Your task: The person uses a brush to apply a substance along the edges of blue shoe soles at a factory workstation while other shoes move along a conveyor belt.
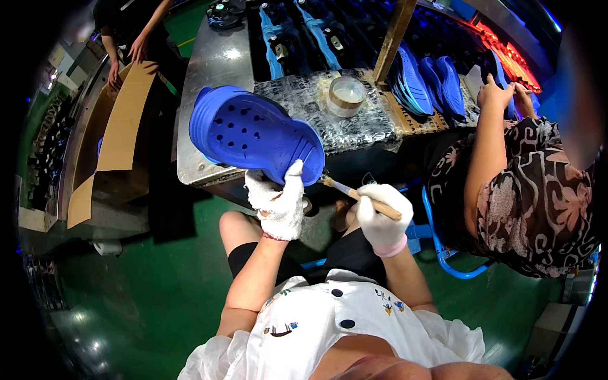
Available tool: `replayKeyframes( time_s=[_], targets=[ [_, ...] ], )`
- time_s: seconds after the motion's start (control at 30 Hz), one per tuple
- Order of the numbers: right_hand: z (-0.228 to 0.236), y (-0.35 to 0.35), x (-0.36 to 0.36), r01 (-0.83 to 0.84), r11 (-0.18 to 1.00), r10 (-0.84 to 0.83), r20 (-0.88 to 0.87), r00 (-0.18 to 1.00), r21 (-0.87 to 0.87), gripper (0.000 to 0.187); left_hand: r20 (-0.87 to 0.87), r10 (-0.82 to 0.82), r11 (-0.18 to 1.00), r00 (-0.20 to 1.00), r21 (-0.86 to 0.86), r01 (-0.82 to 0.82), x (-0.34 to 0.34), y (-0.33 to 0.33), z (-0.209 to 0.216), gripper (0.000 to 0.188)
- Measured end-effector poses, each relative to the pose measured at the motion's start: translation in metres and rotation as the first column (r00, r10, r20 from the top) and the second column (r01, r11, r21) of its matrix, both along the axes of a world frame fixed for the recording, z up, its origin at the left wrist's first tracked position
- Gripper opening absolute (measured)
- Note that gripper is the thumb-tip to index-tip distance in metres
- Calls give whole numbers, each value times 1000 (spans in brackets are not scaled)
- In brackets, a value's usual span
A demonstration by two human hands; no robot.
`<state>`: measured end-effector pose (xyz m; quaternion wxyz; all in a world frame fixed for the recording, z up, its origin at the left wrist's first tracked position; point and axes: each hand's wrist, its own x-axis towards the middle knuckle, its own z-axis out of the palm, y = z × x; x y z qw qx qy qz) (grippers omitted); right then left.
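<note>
In my left hand (pixel 277 201), gloved in white, I grip a blue shoe upper (pixel 253 130) with round holes by its narrow end. It hangs tilted over the metal table's near edge. My right hand (pixel 384 212), also in a white glove, is closed around the wooden handle of a brush (pixel 354 193). The brush's bristles are at the right edge of the upper's narrow end; whether they touch it I cannot tell. Behind them, a round tub (pixel 346 97) with pale contents stands on the plastic-covered part of the table.
A metal table (pixel 209 66) lies ahead, with racks of blue-strapped black shoe forms (pixel 288 44) behind. Several blue soles (pixel 415 79) stand at the right. A co-worker (pixel 525 183) sits close on my right. Another person reaches into an open cardboard box (pixel 123 126) at far left.
</note>
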<state>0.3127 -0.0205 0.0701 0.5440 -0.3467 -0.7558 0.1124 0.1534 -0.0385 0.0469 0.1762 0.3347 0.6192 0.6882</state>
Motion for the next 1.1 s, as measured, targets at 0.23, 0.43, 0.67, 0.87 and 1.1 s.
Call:
replayKeyframes(
  time_s=[0.23, 0.43, 0.67, 0.87, 1.1],
  targets=[
    [2, -1, -3, -34, 999, 34, -29, 999, -17, 18, 74, 8, 995, 997, 103, -16, 5, 0, 5, 44],
    [6, 2, 0, -7, 1000, 6, -87, 996, -12, 19, 111, -33, 985, 993, 170, 14, 6, -2, 3, 47],
    [7, 1, 4, -11, 1000, 10, -81, 997, -8, 21, 134, -39, 990, 990, 141, 19, 7, -6, 4, 46],
    [5, 0, 13, -15, 998, 14, 6, 1000, 54, 18, 119, -23, 989, 993, 149, 5, 6, -5, 0, 45],
    [5, 1, 9, -43, 998, 44, -4, 999, 36, 16, 86, -27, 992, 996, 127, 15, 4, -6, 1, 47]
  ],
)
